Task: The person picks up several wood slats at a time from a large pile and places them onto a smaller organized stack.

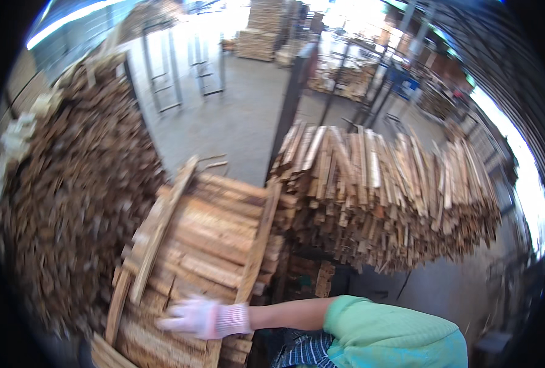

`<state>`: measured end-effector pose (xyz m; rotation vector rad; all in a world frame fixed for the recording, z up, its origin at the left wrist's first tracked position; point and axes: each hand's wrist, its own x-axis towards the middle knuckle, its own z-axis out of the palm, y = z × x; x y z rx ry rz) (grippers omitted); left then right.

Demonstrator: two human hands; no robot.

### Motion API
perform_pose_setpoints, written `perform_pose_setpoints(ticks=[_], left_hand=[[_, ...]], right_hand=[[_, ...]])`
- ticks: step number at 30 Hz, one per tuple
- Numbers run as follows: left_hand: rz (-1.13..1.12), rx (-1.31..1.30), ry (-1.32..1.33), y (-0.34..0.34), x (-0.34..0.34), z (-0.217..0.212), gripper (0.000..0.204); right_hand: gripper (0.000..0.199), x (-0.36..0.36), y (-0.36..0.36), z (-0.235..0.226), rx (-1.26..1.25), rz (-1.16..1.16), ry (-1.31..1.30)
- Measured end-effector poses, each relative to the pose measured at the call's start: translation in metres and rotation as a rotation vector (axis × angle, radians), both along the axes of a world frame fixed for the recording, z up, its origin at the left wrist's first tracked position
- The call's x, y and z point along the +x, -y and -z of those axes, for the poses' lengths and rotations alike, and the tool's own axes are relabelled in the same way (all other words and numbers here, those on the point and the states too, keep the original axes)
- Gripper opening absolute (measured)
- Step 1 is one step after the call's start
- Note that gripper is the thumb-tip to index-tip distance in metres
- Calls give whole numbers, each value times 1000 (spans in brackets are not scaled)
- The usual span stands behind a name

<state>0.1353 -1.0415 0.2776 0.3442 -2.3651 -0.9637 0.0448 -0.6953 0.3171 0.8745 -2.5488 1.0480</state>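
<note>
My right hand [194,317], in a pale white-and-pink knit glove, reaches over a stack of rough wooden slats [214,242]. Its fingers look stretched out and apart, though motion blurs them, and I see nothing held in them. Whether the palm touches the slats I cannot tell. Two longer strips lie lengthwise across the stack: a left strip [164,230] and a right strip [261,242]. Another short strip [118,306] rests near the stack's lower left. My left hand is out of view.
A tall heap of wood pieces [79,202] rises on the left. To the right, a big pile of loose wooden sticks [389,190] sits beside a dark upright post [292,104]. Metal frames [162,73] and stacked timber [257,34] stand farther back on the concrete floor [229,116].
</note>
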Motion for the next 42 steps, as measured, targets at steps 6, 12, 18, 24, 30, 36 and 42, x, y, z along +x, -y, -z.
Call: perform_pose_setpoints(ticks=[6, 12, 18, 24, 30, 36, 42], left_hand=[[483, 195, 121, -158, -27, -21, 53], [1164, 43, 524, -477, -4, -16, 46], [1902, 159, 913, -715, 61, 43, 43], [2357, -141, 1146, -942, 160, 35, 47], [2570, -198, 1383, -1100, 284, 31, 54], [2310, -116, 1495, -1218, 403, 14, 102], [2049, 93, 1944, -1264, 446, 39, 124]], right_hand=[[32, 187, -331, 51, 390, 862, 618], [54, 424, -506, 132, -41, 1750, 704], [74, 573, -631, 74, -143, 2426, 542], [83, 639, -722, 54, 21, 2712, 517], [102, 745, -840, 38, -337, 3029, -114], [113, 735, -874, 61, -938, 2854, -118], [120, 736, -871, 55, -879, 2820, -146]])
